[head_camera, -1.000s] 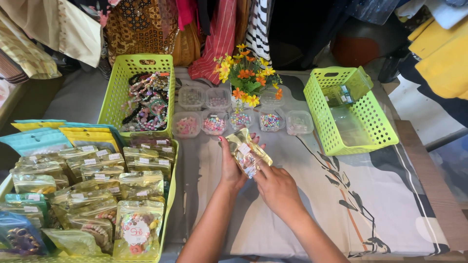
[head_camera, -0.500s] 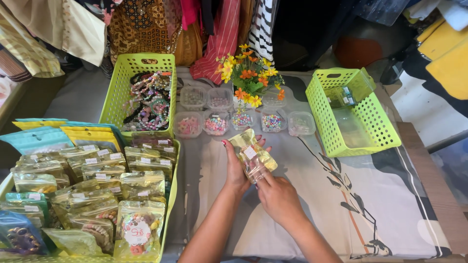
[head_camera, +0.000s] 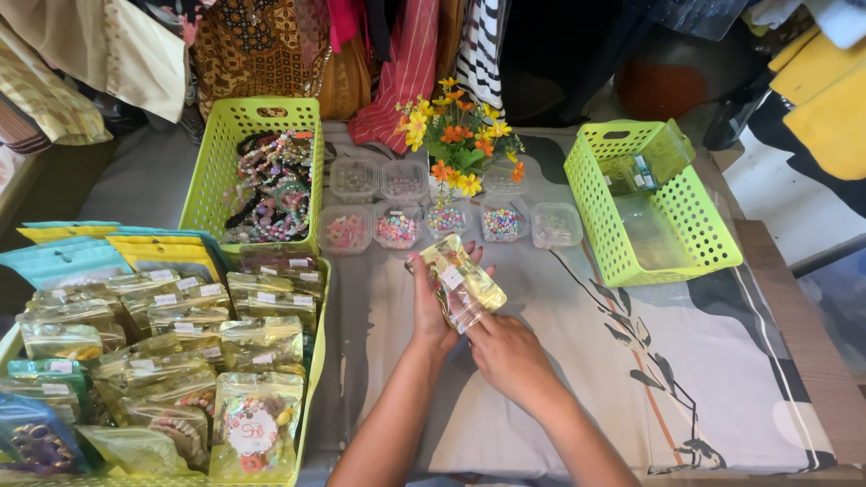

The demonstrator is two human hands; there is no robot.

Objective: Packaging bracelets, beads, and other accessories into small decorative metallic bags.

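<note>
The single head camera looks steeply down, from near, on the grey patterned cloth-covered table (head_camera: 722,379), facing the hanging clothes (head_camera: 271,45).

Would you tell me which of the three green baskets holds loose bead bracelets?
The back-left green basket: it holds loose bracelets, while the near one has packets and the right one looks nearly empty.

Both forearms reach up from the near edge of the table and meet over its middle. The left hand (head_camera: 433,302) stands upright, fingers curled and closed in a grip. The right hand (head_camera: 507,354) lies palm down just beside it, fingertips pinching at the left hand's base.
</note>
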